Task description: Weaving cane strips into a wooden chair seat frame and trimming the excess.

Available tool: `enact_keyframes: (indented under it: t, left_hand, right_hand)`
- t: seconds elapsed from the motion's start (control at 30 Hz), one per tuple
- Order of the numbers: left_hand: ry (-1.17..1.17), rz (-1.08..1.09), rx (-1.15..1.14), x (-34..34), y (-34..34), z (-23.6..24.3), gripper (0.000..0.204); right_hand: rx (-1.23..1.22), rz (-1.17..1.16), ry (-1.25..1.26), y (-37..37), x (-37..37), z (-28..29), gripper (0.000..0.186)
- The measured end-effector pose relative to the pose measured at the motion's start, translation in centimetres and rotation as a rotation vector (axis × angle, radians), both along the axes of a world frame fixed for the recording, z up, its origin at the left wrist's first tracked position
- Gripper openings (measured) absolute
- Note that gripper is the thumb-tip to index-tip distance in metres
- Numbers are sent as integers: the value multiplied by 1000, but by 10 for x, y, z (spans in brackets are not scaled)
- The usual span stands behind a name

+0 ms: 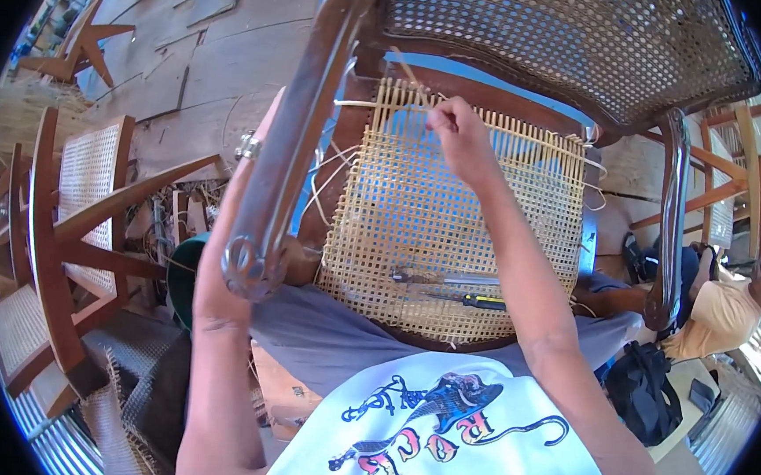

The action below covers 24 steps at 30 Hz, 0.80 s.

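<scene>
Pale yellow cane mesh (400,212) across the seat of a dark wood armchair (348,134), right in front of the lap, loose ends (352,103) sticking out at the sides. Right hand (460,137) up at the far edge of the weave, closed in a pinch on a thin tan strip (407,70) poking out past the fist. Left hand (270,117) mostly hidden behind the left armrest (285,156), silvery watch (247,146) on the wrist — can't tell if gripping anything. On the near part of the mesh, a yellow-and-black screwdriver (483,303) just beside a longer metal tool (448,278). Cane backrest (562,38) beyond, more wooden chairs (41,231) off left.
</scene>
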<state>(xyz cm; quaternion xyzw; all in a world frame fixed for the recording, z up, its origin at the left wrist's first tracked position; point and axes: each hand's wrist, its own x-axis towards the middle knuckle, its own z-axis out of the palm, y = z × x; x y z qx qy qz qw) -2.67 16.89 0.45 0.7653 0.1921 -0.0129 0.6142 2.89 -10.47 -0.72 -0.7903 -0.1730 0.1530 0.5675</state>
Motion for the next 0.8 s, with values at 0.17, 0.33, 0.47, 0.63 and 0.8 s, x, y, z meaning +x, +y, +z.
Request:
enact_keyframes:
  t: [0.17,0.33,0.47,0.63,0.8]
  left_hand:
    - [63,-420,386,-3,-21,60,30]
    - [-52,-770,709,21,-45,21,33]
    - [39,-516,542,20,-73,34,44]
    - [167,-381,-59,26,-78,35,51]
    - [-71,-352,460,23,-82,20,43]
  right_hand:
    - [609,-178,341,-8,11,9,17]
    - [396,-146,302,-19,13,16,18]
    - [257,-58,176,-20,14,10,16]
    - [61,45,-6,-16,18,-1,12]
    - [-104,117,57,-18,16,6,9]
